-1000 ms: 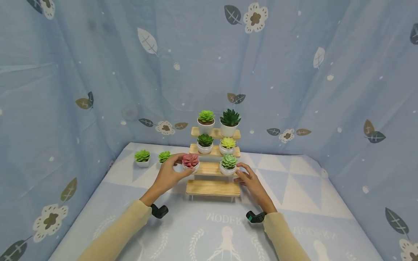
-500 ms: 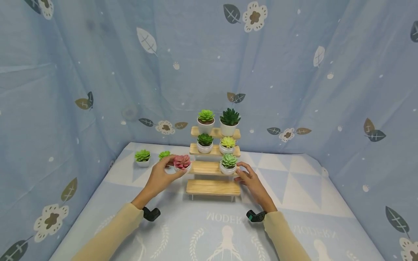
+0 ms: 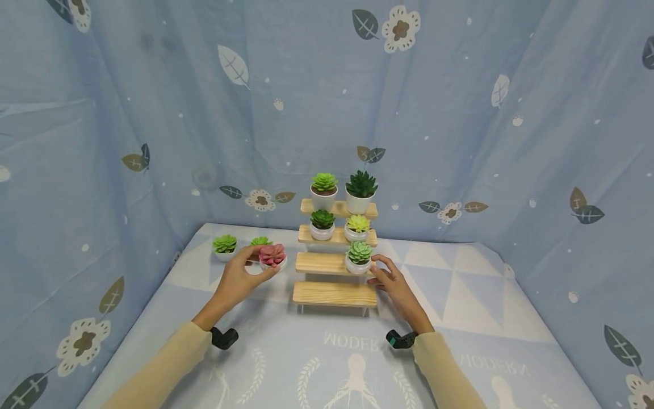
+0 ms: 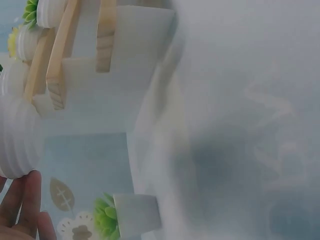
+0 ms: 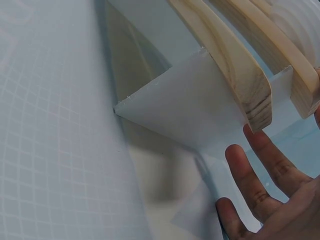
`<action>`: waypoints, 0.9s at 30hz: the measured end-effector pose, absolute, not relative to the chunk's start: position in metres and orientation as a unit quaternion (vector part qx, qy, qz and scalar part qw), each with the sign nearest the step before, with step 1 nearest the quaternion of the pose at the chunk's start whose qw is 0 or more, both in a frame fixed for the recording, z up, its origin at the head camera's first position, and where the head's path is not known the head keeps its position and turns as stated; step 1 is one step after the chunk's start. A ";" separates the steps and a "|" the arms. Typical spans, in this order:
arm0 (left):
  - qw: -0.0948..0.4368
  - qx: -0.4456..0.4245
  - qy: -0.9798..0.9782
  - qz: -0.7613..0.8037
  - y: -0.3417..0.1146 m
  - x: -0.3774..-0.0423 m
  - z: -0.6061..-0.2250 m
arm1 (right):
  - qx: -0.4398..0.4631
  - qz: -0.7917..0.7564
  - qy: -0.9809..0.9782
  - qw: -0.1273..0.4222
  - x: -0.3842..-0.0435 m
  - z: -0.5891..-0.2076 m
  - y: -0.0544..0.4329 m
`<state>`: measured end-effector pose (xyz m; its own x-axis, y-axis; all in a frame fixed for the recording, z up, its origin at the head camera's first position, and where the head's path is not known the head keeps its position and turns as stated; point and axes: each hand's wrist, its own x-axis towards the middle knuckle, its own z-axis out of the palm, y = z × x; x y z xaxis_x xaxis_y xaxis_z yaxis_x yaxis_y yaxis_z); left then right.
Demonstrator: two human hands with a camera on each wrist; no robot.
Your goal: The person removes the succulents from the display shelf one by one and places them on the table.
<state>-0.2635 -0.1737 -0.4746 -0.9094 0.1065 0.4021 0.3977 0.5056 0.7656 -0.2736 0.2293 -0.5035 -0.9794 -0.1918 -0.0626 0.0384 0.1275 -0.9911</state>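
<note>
My left hand (image 3: 236, 279) pinches the white pot (image 4: 19, 142) of a pink artificial succulent (image 3: 272, 255), held up left of a wooden tiered stand (image 3: 333, 293). In the left wrist view, fingertips touch the pot's ribbed side. My right hand (image 3: 397, 288) is at the stand's right end, its thumb close to a pale green potted succulent (image 3: 359, 254) on the third tier down. Extended fingers (image 5: 250, 182) reach up to the end of a board in the right wrist view. The lowest tier holds nothing.
A dark green potted succulent (image 3: 322, 220) and a yellow one (image 3: 357, 223) stand on the second tier. Two taller pots, one with a bright green plant (image 3: 324, 182), occupy the top. Left on the table is a bright green succulent (image 3: 225, 244), with another (image 3: 261, 241) partly hidden behind my left hand.
My left hand has carried the pink succulent leftward, away from the third tier's left end. The right hand has stayed in place beside the stand.
</note>
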 end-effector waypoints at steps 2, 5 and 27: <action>0.156 -0.147 -0.856 -0.470 -0.176 -0.263 -0.475 | -0.054 -0.658 0.746 0.085 -0.269 -0.497 0.228; 0.158 -0.147 -0.858 -0.466 -0.180 -0.263 -0.476 | -0.051 -0.659 0.746 0.084 -0.265 -0.491 0.226; 0.181 -0.118 -0.871 -0.440 -0.212 -0.256 -0.488 | -0.055 -0.673 0.733 0.081 -0.269 -0.496 0.228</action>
